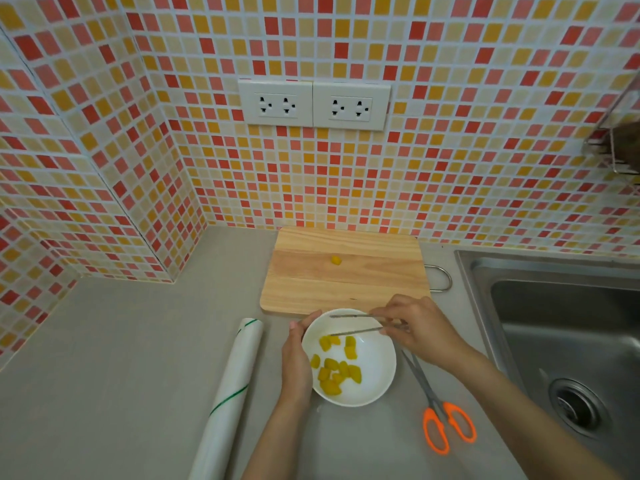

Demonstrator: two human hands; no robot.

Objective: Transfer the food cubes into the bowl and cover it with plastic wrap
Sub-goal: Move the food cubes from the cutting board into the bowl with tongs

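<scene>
A white bowl (375,375) sits on the grey counter and holds several yellow food cubes (334,370). My left hand (296,358) grips the bowl's left rim. My right hand (420,327) holds metal chopsticks (353,323) over the bowl, tips apart and pointing left, with nothing between them. One yellow cube (336,260) lies alone on the wooden cutting board (343,271) behind the bowl. A roll of plastic wrap (230,386) lies left of the bowl.
Orange-handled scissors (446,420) lie right of the bowl. A steel sink (568,341) fills the right side. The tiled wall with two outlet plates (313,105) stands behind the board. A wire rack (620,147) hangs at the far right.
</scene>
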